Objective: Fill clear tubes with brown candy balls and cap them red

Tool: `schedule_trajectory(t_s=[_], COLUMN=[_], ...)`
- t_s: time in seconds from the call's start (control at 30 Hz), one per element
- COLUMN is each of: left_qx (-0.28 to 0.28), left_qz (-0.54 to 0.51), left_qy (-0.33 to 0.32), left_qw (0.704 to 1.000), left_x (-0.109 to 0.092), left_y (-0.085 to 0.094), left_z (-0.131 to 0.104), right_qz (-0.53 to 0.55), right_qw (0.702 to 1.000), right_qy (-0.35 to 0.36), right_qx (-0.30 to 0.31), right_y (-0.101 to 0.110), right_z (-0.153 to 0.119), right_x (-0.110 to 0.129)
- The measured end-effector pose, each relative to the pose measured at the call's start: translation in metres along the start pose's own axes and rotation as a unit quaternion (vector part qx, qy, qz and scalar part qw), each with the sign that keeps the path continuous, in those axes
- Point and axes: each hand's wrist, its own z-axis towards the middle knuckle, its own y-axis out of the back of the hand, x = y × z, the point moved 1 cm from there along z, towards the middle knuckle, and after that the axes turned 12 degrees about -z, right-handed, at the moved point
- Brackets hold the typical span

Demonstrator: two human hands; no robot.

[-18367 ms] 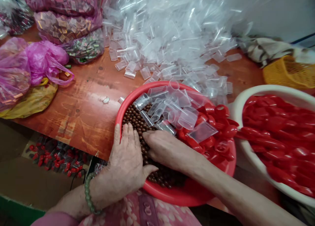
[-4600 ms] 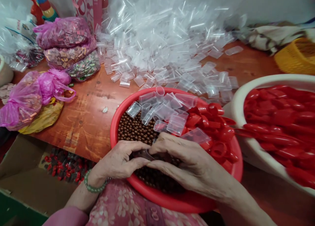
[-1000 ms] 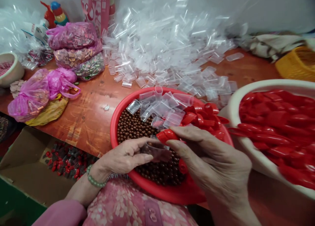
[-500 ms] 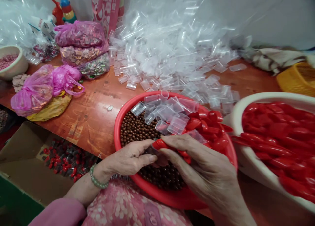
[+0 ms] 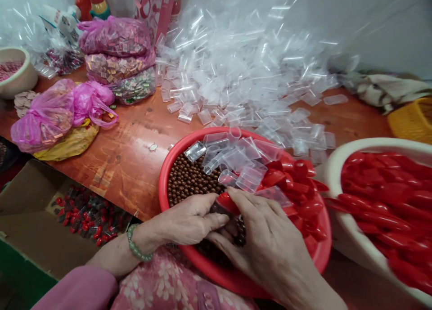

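Over a red basin (image 5: 164, 175), both hands meet at a small clear case with a red cap (image 5: 227, 203) and dark contents. My left hand (image 5: 194, 217), with a green bead bracelet (image 5: 137, 244), pinches the case between thumb and fingers. The fingers of my right hand (image 5: 270, 242) are closed on its red end; the palm hides part of it. Inside the basin lie brown beads (image 5: 189, 177), clear plastic sleeves (image 5: 236, 157) and red plastic pieces (image 5: 286, 179).
A white tub (image 5: 332, 175) of red pieces stands at the right. Clear sleeves (image 5: 243, 76) are heaped behind the basin. Pink bags (image 5: 116, 38) sit at the left. Below the table edge, a cardboard box (image 5: 30, 211) holds red-capped cases (image 5: 91, 217).
The right fingers have closed in around the red cap, which now sits against the case. The view has shifted slightly.
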Motion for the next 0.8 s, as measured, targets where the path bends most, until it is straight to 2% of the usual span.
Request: schedule_trajectory(t_s=[0.2,0.4,0.53,0.6,0.7,0.8], left_qx=[0.018,-0.001,0.013,-0.02,-0.12,-0.193], left_qz=[-0.026,0.031,-0.062,-0.112,-0.122,0.015], left_qy=[-0.037,-0.058,-0.047,-0.034,-0.033,-0.075], left_qw=[0.999,0.998,0.997,0.993,0.985,0.978], left_x=[0.006,0.006,0.012,0.017,0.026,0.039], left_y=[-0.006,-0.009,-0.008,-0.009,-0.009,-0.007], left_z=[0.004,-0.001,0.001,0.005,0.008,0.0], right_qz=[-0.025,-0.046,-0.042,-0.034,-0.02,-0.015], right_qw=[0.998,0.995,0.995,0.995,0.995,0.995], right_qy=[0.034,0.047,0.061,0.068,0.076,0.081], right_qx=[-0.049,-0.069,-0.071,-0.066,-0.054,-0.049], right_y=[-0.002,0.0,-0.002,-0.004,-0.008,-0.007], right_z=[0.003,0.004,0.002,0.001,0.0,-0.003], right_x=[-0.002,-0.005,-0.002,0.0,0.006,0.014])
